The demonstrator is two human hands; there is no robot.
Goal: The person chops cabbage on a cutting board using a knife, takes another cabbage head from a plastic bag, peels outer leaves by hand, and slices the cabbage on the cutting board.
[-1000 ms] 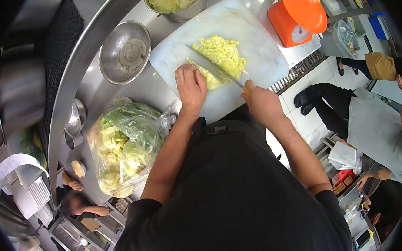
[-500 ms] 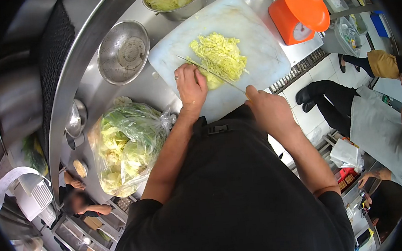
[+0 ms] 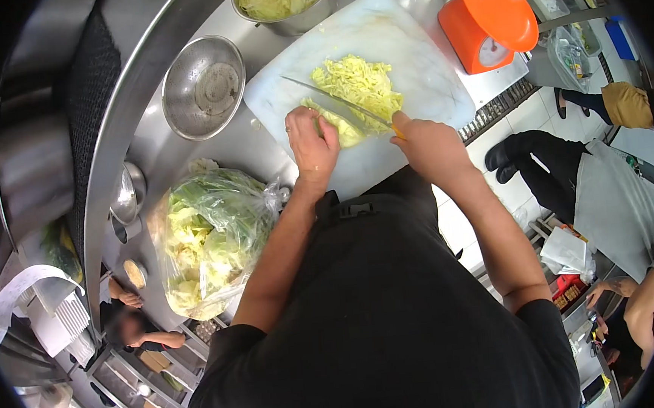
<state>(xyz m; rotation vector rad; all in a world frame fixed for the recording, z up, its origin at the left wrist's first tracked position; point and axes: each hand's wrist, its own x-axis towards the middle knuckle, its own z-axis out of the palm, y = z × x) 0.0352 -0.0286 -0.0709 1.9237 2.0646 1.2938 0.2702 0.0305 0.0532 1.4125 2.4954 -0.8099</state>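
My right hand [image 3: 434,148] is closed round the yellow handle of a kitchen knife [image 3: 333,99]. Its long blade slants over the white cutting board [image 3: 272,86], between a heap of shredded lettuce [image 3: 360,86] and a smaller portion of lettuce [image 3: 346,133] nearer me. My left hand [image 3: 311,146], fingers curled, holds that near portion at its left end, close beside the blade. What lies under the fingertips is partly hidden.
An orange scale [image 3: 474,34] stands right of the board. Left are a metal strainer bowl [image 3: 176,101] and a plastic bag of lettuce [image 3: 215,234]. A metal pot [image 3: 306,20] of leaves stands behind. A person in a grey apron [image 3: 614,191] is at right, another person [image 3: 154,339] at lower left.
My right hand has moved up and slightly left with the knife, and the blade has shifted away from my left hand toward the shredded heap. My left hand stays nearly in place.
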